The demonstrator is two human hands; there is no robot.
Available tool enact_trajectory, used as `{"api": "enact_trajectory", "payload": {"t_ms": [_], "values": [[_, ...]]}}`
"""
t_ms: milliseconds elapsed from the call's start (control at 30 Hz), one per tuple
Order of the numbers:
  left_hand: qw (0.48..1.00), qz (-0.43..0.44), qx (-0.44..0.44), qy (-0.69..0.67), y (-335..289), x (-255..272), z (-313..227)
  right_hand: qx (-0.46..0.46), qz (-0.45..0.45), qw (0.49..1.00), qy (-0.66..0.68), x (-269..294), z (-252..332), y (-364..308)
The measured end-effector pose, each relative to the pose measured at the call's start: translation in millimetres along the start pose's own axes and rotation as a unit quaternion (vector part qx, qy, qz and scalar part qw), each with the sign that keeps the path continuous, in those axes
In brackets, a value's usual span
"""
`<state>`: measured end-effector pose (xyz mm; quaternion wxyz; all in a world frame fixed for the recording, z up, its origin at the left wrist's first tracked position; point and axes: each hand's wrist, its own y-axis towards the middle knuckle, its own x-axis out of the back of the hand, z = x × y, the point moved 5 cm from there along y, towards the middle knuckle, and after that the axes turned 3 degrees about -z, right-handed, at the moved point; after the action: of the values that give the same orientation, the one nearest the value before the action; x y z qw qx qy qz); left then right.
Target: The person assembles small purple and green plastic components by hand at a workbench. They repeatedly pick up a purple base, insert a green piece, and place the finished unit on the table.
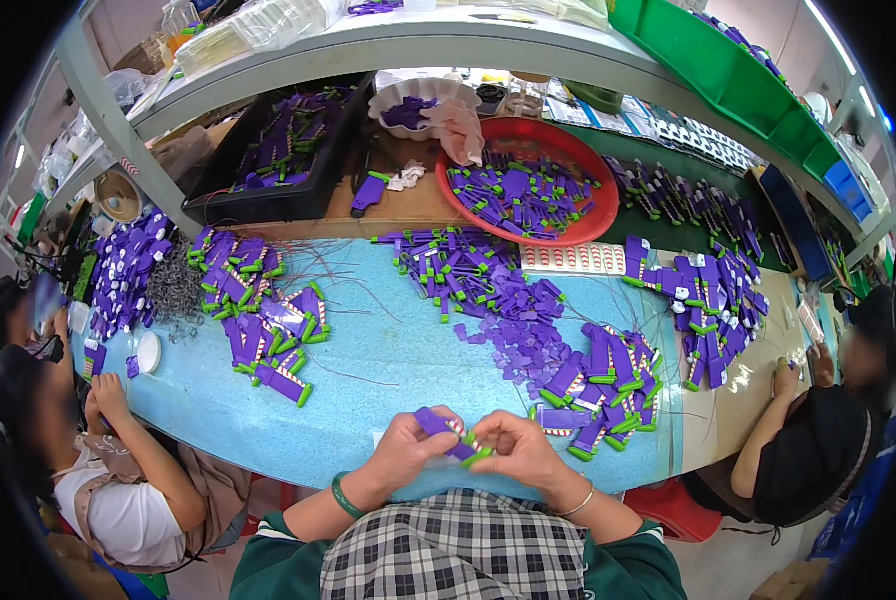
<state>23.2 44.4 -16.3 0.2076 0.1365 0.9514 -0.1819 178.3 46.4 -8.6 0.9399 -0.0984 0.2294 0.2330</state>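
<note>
A purple plastic piece with a green end and a red-and-white striped patch (431, 422) is held over the near edge of the blue table. My left hand (405, 452) pinches its purple body, the thumb lying across it. At the green end, the fingers of my right hand (520, 450) close in a pinch, and the fingertips hide part of the piece. Beyond my right hand lies a heap of similar purple-and-green pieces (608, 375) with striped patches. Small flat purple plates (523, 345) are scattered ahead of my hands.
More pieces (268, 335) with thin wires lie to the left. A red basin (608, 205) and a black tray (198, 200) hold purple parts at the back. A sheet of striped stickers (573, 260) sits by the basin. Other people sit left and right; a shelf (418, 50) spans overhead.
</note>
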Motion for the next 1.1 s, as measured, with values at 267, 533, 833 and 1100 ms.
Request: {"api": "enact_trajectory", "payload": {"t_ms": [267,533,833,1100], "values": [[0.894,0.151,-0.204,0.37,-5,-26,-50,0.142,0.119,0.903,-0.388,-24,51,14],[0.971,-0.003,-0.074,0.228,-11,18,-54,0.254,-0.011,0.596,-0.762,31,66,55],[0.932,-0.185,-0.307,-0.056,-21,46,-85,0.269,0.023,0.49,-0.829,26,46,73],[0.972,-0.127,-0.17,0.099,0,29,-32,0.09,-0.085,0.883,-0.453,39,55,58]]}}
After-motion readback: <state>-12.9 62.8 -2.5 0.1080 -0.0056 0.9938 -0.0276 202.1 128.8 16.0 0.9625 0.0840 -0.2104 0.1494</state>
